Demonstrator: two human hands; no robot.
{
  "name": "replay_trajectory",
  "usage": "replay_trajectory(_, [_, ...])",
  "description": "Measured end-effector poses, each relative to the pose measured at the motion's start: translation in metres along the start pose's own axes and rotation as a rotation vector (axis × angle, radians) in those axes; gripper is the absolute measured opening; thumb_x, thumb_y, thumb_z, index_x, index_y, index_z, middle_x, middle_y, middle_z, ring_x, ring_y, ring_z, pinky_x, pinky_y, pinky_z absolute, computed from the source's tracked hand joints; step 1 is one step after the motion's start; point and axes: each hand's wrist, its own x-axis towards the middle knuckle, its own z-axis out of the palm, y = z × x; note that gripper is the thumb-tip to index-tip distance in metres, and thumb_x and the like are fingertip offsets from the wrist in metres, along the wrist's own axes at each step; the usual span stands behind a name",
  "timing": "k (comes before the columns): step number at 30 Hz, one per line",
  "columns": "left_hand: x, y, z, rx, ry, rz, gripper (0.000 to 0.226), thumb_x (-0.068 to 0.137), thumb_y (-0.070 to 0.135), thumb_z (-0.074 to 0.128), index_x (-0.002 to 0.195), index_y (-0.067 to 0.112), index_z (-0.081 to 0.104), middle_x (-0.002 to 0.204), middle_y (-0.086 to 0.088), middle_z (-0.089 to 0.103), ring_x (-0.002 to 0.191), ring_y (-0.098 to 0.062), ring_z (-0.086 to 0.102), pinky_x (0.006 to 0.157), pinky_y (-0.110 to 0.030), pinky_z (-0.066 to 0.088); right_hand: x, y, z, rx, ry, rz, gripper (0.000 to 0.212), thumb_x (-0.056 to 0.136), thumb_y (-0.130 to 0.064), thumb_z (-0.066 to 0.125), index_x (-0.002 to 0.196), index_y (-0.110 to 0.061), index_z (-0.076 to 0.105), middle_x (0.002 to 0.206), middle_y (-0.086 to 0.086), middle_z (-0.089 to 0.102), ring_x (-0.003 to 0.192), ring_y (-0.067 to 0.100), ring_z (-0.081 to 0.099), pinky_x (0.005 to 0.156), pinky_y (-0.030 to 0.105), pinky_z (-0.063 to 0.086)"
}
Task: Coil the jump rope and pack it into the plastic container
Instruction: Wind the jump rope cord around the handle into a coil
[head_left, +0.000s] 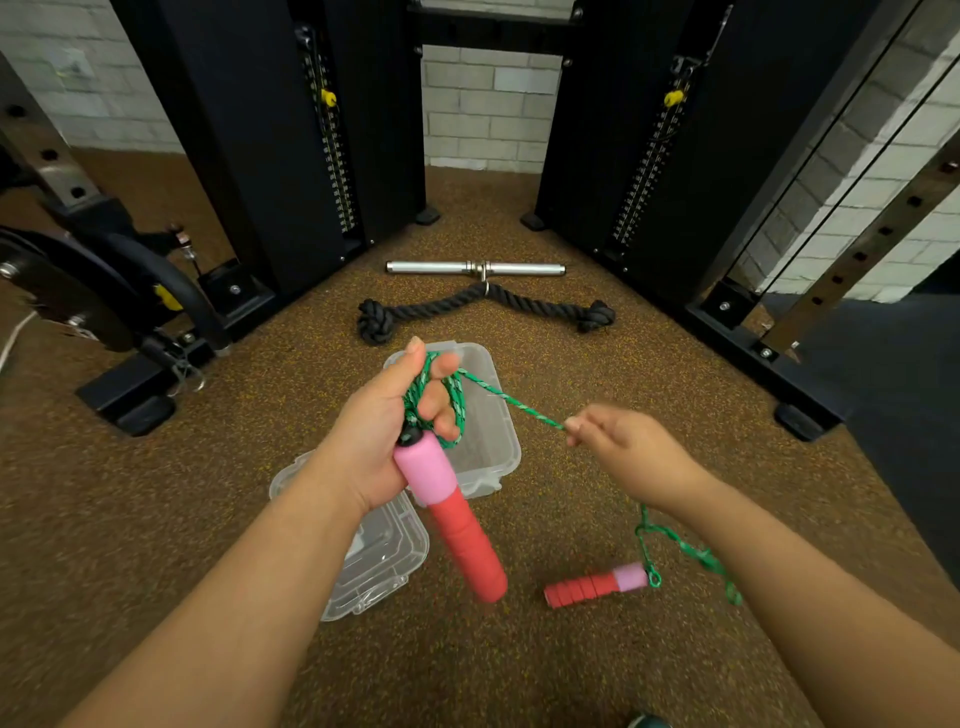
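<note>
My left hand (382, 431) grips one pink and red jump rope handle (452, 514), with several loops of the green rope (511, 400) wound round its fingers. My right hand (631, 454) pinches the taut rope to the right, about level with the left hand. Below it the rope hangs down to the second handle (597, 586), which lies on the floor. The clear plastic container (493, 441) stands open on the floor just behind my left hand. Its clear lid (384, 561) lies beside it, under my left forearm.
A black knotted rope attachment (485, 307) and a chrome bar (475, 268) lie on the brown speckled floor beyond the container. Black weight-stack columns (291, 130) stand left and right, with a machine base (130, 405) at the left.
</note>
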Motion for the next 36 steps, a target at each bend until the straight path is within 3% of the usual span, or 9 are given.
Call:
replay_trajectory(2, [0.001,0.002,-0.001,-0.042,0.017,0.028,0.043,0.097,0.042,0.040,0.096,0.010,0.069,0.051,0.004,0.054,0.041,-0.008,0.047,0.045,-0.018,0.044,-0.002,-0.007,0.010,-0.100,-0.039,-0.050,0.027,0.099,-0.038,0.041,0.088,-0.025,0.062,0.065,-0.007,0.055,0.052,0.008,0.044,0.051,0.028,0.039])
replay_trajectory(5, [0.001,0.003,-0.002,-0.013,0.038,0.056,0.046,0.098,0.041,0.036,0.115,0.007,0.062,0.079,-0.001,0.074,0.050,-0.007,0.058,0.053,-0.018,0.051,-0.004,-0.017,0.020,-0.233,-0.088,-0.161,0.030,0.099,-0.039,0.039,0.094,-0.021,0.062,0.065,-0.012,0.050,0.059,0.008,0.047,0.054,0.027,0.034])
replay_trajectory(9, [0.002,0.004,-0.005,0.033,0.068,0.088,0.043,0.099,0.036,0.036,0.127,0.006,0.051,0.101,-0.004,0.075,0.064,-0.010,0.067,0.063,-0.020,0.055,-0.010,-0.027,0.027,-0.232,-0.113,-0.234,0.030,0.098,-0.041,0.040,0.088,-0.022,0.062,0.061,-0.012,0.047,0.060,0.008,0.045,0.062,0.032,0.037])
replay_trajectory(16, [0.004,0.006,-0.013,-0.008,0.122,0.123,0.035,0.099,0.018,0.039,0.130,0.005,0.047,0.100,-0.003,0.076,0.084,-0.013,0.072,0.074,-0.024,0.054,-0.009,-0.032,0.032,-0.146,-0.117,-0.289,0.028,0.096,-0.044,0.042,0.082,-0.028,0.061,0.063,-0.012,0.055,0.057,-0.003,0.046,0.062,0.031,0.041])
replay_trajectory(24, [0.007,0.005,-0.022,-0.060,0.182,0.173,0.040,0.099,0.016,0.043,0.138,0.007,0.041,0.106,-0.005,0.074,0.096,-0.015,0.071,0.079,-0.024,0.056,-0.011,-0.040,0.029,-0.040,-0.071,-0.319,0.023,0.094,-0.040,0.048,0.088,-0.028,0.066,0.061,-0.008,0.054,0.058,0.008,0.048,0.061,0.033,0.042])
replay_trajectory(27, [0.009,0.005,-0.021,-0.042,0.205,0.192,0.041,0.100,0.024,0.040,0.138,0.009,0.042,0.107,-0.006,0.073,0.096,-0.015,0.071,0.083,-0.026,0.052,-0.016,-0.047,0.026,-0.027,-0.056,-0.373,0.026,0.092,-0.046,0.045,0.089,-0.030,0.065,0.066,-0.010,0.059,0.063,0.008,0.054,0.064,0.034,0.046])
replay_trajectory(30, [0.010,0.007,-0.021,0.073,0.206,0.164,0.056,0.100,0.046,0.025,0.142,0.011,0.038,0.105,-0.006,0.073,0.096,-0.016,0.070,0.090,-0.030,0.049,-0.021,-0.058,0.024,-0.001,-0.056,-0.442,0.033,0.091,-0.051,0.042,0.087,-0.027,0.065,0.066,-0.013,0.057,0.066,0.009,0.058,0.066,0.035,0.049])
replay_trajectory(33, [0.005,0.001,-0.020,0.388,0.145,0.129,0.069,0.093,0.062,0.012,0.137,0.021,0.045,0.104,-0.003,0.075,0.099,-0.017,0.070,0.099,-0.038,0.044,-0.021,-0.068,0.018,0.060,-0.036,-0.484,0.031,0.092,-0.046,0.044,0.085,-0.026,0.065,0.064,-0.016,0.056,0.065,0.007,0.057,0.062,0.032,0.047])
replay_trajectory(36, [-0.007,-0.008,-0.008,0.742,0.066,0.037,0.066,0.088,0.069,0.006,0.118,0.040,0.058,0.094,0.005,0.075,0.088,-0.019,0.066,0.075,-0.029,0.046,-0.017,-0.073,0.009,0.203,-0.039,-0.447,0.023,0.097,-0.030,0.049,0.084,-0.021,0.065,0.080,-0.025,0.065,0.085,-0.005,0.063,0.069,0.016,0.044])
